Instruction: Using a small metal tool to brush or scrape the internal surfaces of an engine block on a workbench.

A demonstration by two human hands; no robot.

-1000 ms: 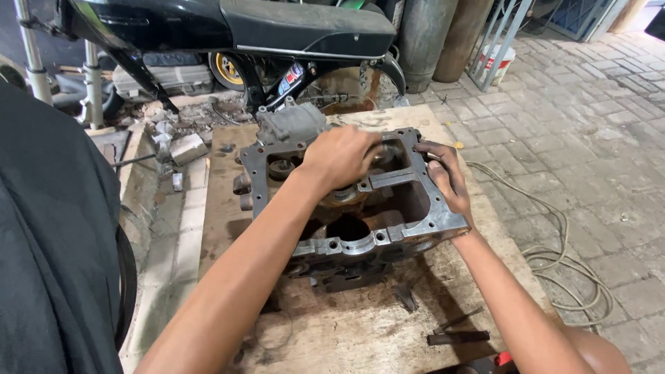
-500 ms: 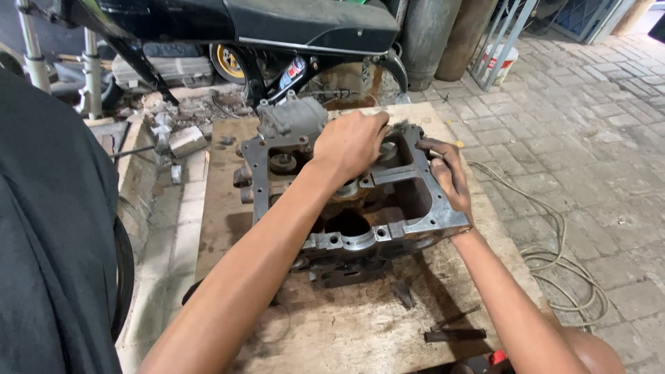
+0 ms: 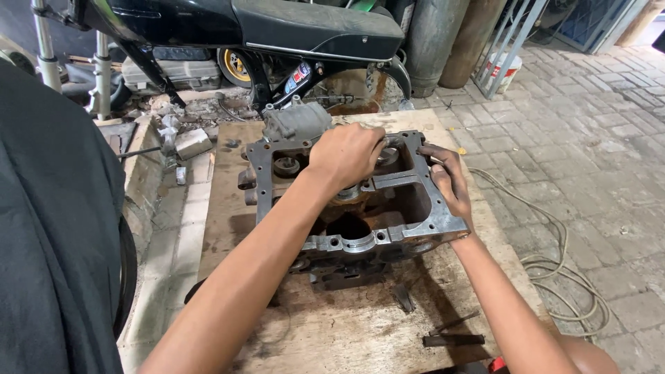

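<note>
An open metal engine case (image 3: 360, 201), grey and greasy, sat near the middle of a stained wooden worktop (image 3: 332, 325), its flat gasket face turned up so the chambers inside could be reached from above. The left hand (image 3: 346, 156) reached across the case toward its twelve o'clock edge, fingers curled down over a part inside the upper chamber; the knuckles hid what lay under them, so I could not tell whether that grip was clenched on anything or merely pressing. The right hand (image 3: 450, 181), blackened with oil, lay along the case's three o'clock wall with the fingers wrapped loosely over the rim, a grip on the case itself that seemed meant to steady it against the other hand's work. At the case's eleven o'clock a smaller grey housing (image 3: 298, 121) stood touching or just beside it. At five o'clock on the board lay a dark flat bar (image 3: 454, 339), well apart from both hands. Beyond the worktop at twelve o'clock stood a black motorcycle (image 3: 277, 28), and a pale cable (image 3: 554, 263) looped over the paving at three o'clock. Dark cloth (image 3: 55, 228) filled the nine o'clock side of the view.
</note>
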